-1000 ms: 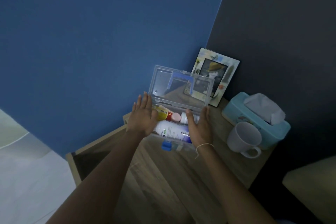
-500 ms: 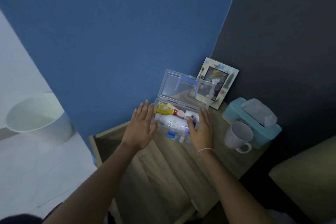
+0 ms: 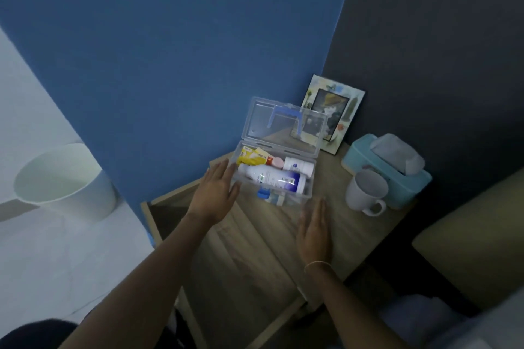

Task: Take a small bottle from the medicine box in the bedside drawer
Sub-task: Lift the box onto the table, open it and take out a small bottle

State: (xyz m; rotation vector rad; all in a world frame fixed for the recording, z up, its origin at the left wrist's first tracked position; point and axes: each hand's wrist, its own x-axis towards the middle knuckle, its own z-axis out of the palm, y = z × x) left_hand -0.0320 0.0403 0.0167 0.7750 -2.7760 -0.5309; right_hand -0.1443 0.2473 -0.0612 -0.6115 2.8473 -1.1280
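A clear plastic medicine box (image 3: pixel 307 193) stands on the wooden bedside table (image 3: pixel 255 241), its lid (image 3: pixel 280 125) raised upright. Inside lie a large white bottle with a blue label (image 3: pixel 272 178), a small white bottle (image 3: pixel 299 166), a pink-capped item (image 3: pixel 276 162) and a yellow packet (image 3: pixel 252 156). My left hand (image 3: pixel 217 193) is flat with fingers apart, its fingertips at the box's left end. My right hand (image 3: pixel 313 231) hovers flat over the tabletop just in front of the box, holding nothing.
A white mug (image 3: pixel 365 193) and a teal tissue box (image 3: pixel 388 170) stand to the right of the box. A framed picture (image 3: pixel 331 113) leans in the corner behind. The drawer (image 3: pixel 158 212) is open at the left. A white bin (image 3: pixel 65 181) stands on the floor.
My right hand has pulled back from the box's front to the tabletop. My left hand stays at the box's left end. The camera has shifted, showing more floor.
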